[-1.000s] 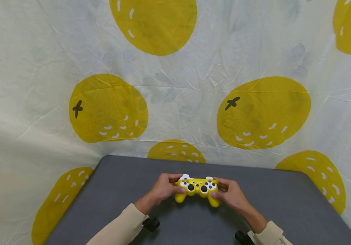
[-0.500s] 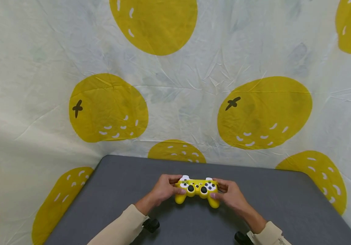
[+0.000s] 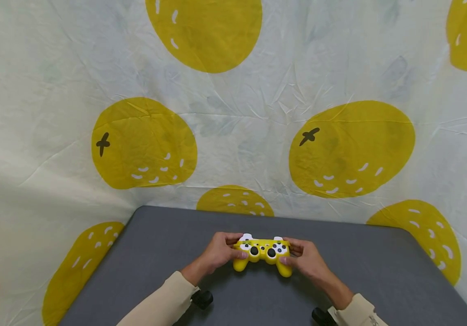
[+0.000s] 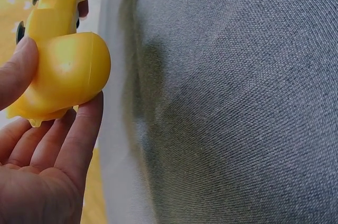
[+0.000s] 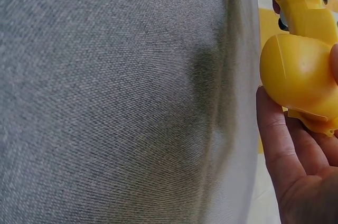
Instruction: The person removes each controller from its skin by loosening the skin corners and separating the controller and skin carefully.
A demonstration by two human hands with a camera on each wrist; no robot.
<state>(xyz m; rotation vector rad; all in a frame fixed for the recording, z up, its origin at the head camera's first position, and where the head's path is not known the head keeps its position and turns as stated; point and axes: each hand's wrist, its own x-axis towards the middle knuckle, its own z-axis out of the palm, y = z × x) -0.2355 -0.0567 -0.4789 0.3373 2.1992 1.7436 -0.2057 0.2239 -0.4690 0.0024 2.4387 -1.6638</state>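
Note:
A yellow game controller (image 3: pixel 262 252) with white shoulder buttons and black sticks is held just above the grey table (image 3: pixel 380 280). My left hand (image 3: pixel 218 251) grips its left handle, thumb on the face. My right hand (image 3: pixel 304 258) grips the right handle in the same way. In the left wrist view the rounded yellow left handle (image 4: pixel 66 73) lies against my left hand's fingers (image 4: pixel 79 139). The right wrist view shows the right handle (image 5: pixel 298 71) resting on my right hand's fingers (image 5: pixel 277 145). Both sleeves are beige.
A wrinkled cloth backdrop (image 3: pixel 233 113) printed with big yellow fruit shapes hangs behind and around the table. The grey fabric tabletop spreads to both sides of the hands, its far edge meeting the cloth. Black wrist camera mounts (image 3: pixel 202 299) sit under both forearms.
Almost nothing differs. Both hands keep the same grip on the controller, which has shifted up by a few pixels at most.

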